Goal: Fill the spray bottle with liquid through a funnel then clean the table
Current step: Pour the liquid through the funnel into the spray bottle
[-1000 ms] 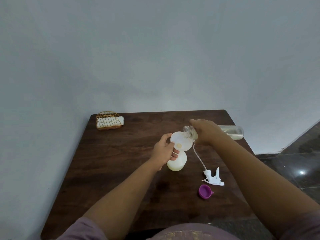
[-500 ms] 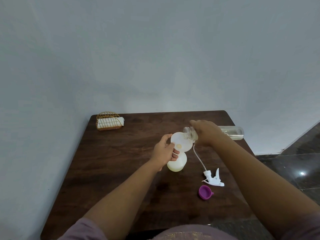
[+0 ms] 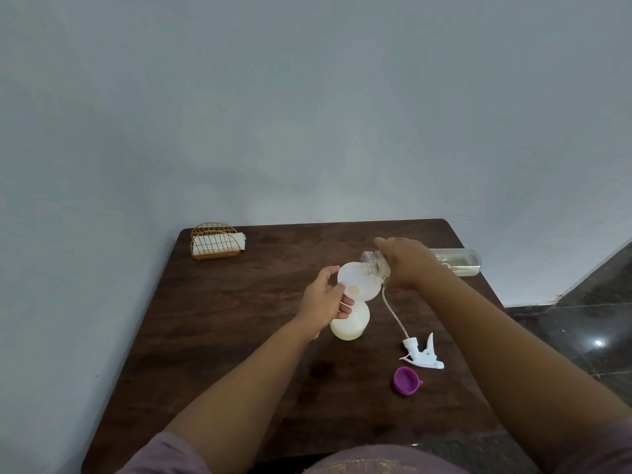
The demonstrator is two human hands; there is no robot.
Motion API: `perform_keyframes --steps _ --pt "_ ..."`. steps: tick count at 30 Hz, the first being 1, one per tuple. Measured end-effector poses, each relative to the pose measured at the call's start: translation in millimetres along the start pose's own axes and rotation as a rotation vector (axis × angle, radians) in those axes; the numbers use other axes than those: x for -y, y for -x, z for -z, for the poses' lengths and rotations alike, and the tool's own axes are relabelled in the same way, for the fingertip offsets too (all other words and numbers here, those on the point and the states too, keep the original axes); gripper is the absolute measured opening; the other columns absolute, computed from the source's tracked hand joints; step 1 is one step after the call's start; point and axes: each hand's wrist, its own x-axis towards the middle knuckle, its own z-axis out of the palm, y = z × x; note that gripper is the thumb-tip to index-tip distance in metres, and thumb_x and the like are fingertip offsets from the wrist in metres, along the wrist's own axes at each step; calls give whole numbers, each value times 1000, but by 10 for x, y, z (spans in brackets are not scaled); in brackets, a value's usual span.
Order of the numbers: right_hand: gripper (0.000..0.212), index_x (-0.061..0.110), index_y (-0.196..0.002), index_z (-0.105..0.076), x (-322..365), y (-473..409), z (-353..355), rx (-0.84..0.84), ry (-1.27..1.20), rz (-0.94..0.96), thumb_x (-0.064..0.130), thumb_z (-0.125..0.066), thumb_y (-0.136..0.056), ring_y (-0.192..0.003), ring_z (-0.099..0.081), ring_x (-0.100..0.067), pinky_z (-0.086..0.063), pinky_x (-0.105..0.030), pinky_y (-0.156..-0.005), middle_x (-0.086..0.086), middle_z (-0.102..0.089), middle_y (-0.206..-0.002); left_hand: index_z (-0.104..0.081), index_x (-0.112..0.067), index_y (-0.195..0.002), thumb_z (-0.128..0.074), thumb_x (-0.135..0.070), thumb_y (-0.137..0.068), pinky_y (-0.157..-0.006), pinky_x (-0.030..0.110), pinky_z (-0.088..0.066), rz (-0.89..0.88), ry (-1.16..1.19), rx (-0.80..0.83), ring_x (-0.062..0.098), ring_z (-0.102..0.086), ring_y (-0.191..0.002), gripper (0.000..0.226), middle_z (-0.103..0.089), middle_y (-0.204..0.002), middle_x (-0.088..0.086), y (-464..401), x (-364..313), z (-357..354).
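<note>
Tilting clear bottle (image 3: 455,262) — right hand (image 3: 408,263); left hand (image 3: 325,301) steadies funnel (image 3: 359,282).

I am seeing no readable text, label, brand or number anywhere — nothing legible on the clear bottle (image 3: 455,261) I am tipping.

On the table (image 3: 212,336), the napkin holder (image 3: 214,241) stands at the far left corner. Near the middle stands the spray bottle (image 3: 350,323), with the funnel (image 3: 359,282) in its top. Right of the funnel, a tilted clear bottle (image 3: 455,262) has its mouth over the funnel's bowl. The spray head (image 3: 422,354) lies nearer and right of the spray bottle, and a small cap (image 3: 405,380) lies just near of it.
</note>
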Motion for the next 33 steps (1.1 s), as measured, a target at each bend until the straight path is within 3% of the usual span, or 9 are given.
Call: perform_keyframes --steps 11,19,23,27,29,33 --pt "45 18 -91 -38 0 22 -3 -15 -11 9 25 -76 -67 -88 -59 -26 -39 -30 -67 -3 -59 -94 -42 -26 -139 -49 -18 -101 -70 31 -62 -2 -13 5 22 -71 -76 40 -71 -90 7 -1 -9 2" --pt "47 19 -87 -37 -44 35 -26 -4 -97 -19 28 -78 -65 -75 -49 -20 -36 -29 -63 4 -49 -82 -42 -25 -139 -49 -17 -101 -68 30 -61 -4 -3 10 21 -70 -74 40 -71 -89 7 1 -16 -2" --pt "47 18 -85 -40 -59 27 -44 8 -208 -51 29 -79 -62 -75 -55 -23 -45 -33 -60 2 -57 -83 -42 -26 -139 -50 -17 -100 -67 28 -61 -7 -14 10 20 -70 -73 40 -71 -89 6 -6 -19 -3" --pt "49 15 -99 -47 -68 43 -35 24 -320 -97 23 -76 -60 -81 -57 -24 -54 -39 -68 -1 -59 -90 -43 -25 -139 -49 -16 -100 -67 29 -61 -6 0 15 19 -69 -70 40 -71 -89 9 -10 -18 2" --pt "52 15 -106 -50 -64 52 -19 21 -411 -114 20 -76 -61 -82 -58 -23 -53 -37 -68 0 -59 -92 -42 -25 -139 -49 -17 -100 -68 30 -61 -3 3 19 20 -69 -71 40 -71 -89 10 -7 -19 4" --pt "42 16 -97 -53 -69 66 10 3 -579 -143 17 -75 -60 -78 -59 -21 -49 -33 -62 3 -59 -87 -42 -25 -139 -50 -19 -100 -68 29 -61 6 -9 10 21 -70 -74 40 -71 -90 8 -17 -25 -3"
